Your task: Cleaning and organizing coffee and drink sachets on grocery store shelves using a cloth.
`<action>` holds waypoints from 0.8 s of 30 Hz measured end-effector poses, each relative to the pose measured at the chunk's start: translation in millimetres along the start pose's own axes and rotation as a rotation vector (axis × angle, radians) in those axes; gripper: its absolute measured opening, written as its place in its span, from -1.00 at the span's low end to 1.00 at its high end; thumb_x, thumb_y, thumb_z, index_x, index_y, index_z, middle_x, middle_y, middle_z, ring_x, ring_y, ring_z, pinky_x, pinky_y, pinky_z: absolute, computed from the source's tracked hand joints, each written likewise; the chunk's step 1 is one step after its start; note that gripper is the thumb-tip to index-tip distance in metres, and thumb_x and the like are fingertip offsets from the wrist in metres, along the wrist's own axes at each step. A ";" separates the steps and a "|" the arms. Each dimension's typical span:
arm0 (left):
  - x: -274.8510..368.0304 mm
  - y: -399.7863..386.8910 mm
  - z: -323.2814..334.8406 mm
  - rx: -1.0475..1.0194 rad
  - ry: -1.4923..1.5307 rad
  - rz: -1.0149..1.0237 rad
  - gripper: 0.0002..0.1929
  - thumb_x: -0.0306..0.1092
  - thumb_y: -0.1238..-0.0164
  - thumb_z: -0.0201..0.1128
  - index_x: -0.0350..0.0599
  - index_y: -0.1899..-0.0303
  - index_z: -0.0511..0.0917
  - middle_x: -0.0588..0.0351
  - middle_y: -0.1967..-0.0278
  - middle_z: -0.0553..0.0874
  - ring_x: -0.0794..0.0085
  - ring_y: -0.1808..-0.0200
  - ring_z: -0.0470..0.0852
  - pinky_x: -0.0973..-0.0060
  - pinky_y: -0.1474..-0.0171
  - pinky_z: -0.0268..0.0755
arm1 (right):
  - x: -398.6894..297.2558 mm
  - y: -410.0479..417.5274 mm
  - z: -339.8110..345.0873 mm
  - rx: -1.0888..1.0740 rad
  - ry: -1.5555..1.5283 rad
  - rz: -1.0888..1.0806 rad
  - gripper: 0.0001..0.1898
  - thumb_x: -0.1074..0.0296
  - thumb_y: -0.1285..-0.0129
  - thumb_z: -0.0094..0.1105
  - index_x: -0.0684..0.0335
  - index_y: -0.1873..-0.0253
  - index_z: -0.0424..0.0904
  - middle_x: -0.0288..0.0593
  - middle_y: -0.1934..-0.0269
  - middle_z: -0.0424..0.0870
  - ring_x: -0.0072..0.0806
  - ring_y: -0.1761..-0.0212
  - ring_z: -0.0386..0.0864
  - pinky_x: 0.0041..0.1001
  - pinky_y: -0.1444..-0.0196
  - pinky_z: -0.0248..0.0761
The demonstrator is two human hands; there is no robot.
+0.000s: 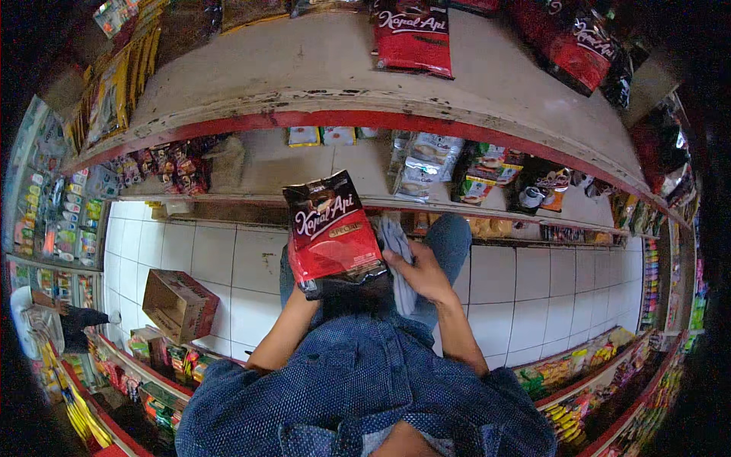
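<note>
A black and red Kapal Api coffee packet is held upright, slightly tilted, over my lap. My left hand supports it from behind and below, its fingers mostly hidden by the packet. In my right hand is a folded grey cloth, close to the packet's right edge; whether the fingertips touch the packet is not plain. In front, more Kapal Api packets stand on the upper shelf.
Below the red-edged shelf, silver coffee packets and other sachets fill a lower shelf. An open cardboard box sits on the tiled floor at left. Stocked shelves stand behind me. A person's arm shows at far left.
</note>
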State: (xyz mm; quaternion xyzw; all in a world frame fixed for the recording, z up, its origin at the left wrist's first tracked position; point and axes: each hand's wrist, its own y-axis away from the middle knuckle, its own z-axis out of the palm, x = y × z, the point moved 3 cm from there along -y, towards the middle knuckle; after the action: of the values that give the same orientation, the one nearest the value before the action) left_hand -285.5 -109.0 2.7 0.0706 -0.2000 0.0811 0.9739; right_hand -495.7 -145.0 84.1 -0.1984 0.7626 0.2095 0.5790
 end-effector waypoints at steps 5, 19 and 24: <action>15.0 12.1 10.6 0.019 -0.086 0.050 -0.52 -0.05 -0.51 -0.20 -0.13 -0.27 0.35 -0.12 -0.19 0.50 0.05 -0.20 0.49 0.04 -0.22 0.40 | 66.1 25.0 1.7 0.027 -0.542 0.359 -0.53 0.07 -0.36 0.14 0.32 -0.18 0.48 -0.16 0.02 0.62 -0.48 0.00 0.53 -0.48 -0.08 0.37; 23.7 41.6 69.7 0.427 -0.465 0.301 -0.41 0.12 -0.50 -0.16 -0.10 -0.35 0.23 0.06 -0.28 0.41 0.27 -0.32 0.36 0.27 -0.40 0.09 | -2.4 4.1 37.0 0.441 -0.035 -0.013 -0.31 0.25 -0.03 0.47 0.41 -0.22 0.35 0.00 -0.12 0.52 -0.22 -0.08 0.53 -0.31 -0.15 0.39; 1.0 26.6 -92.1 0.081 -0.250 -0.149 -0.28 0.20 -0.40 -0.08 -0.19 -0.37 0.17 -0.04 -0.31 0.36 0.15 -0.26 0.40 0.26 -0.35 0.23 | -77.1 19.6 73.2 -0.005 0.447 -0.486 -0.27 0.18 0.06 0.47 0.06 -0.28 0.40 0.17 -0.07 0.51 0.10 -0.11 0.49 -0.15 -0.16 0.41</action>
State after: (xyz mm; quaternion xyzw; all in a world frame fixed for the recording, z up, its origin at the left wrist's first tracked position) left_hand -254.7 -67.3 -77.9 0.1339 -0.3105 0.0070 0.9411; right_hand -428.5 -83.8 142.7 -0.4170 0.8006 0.0184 0.4298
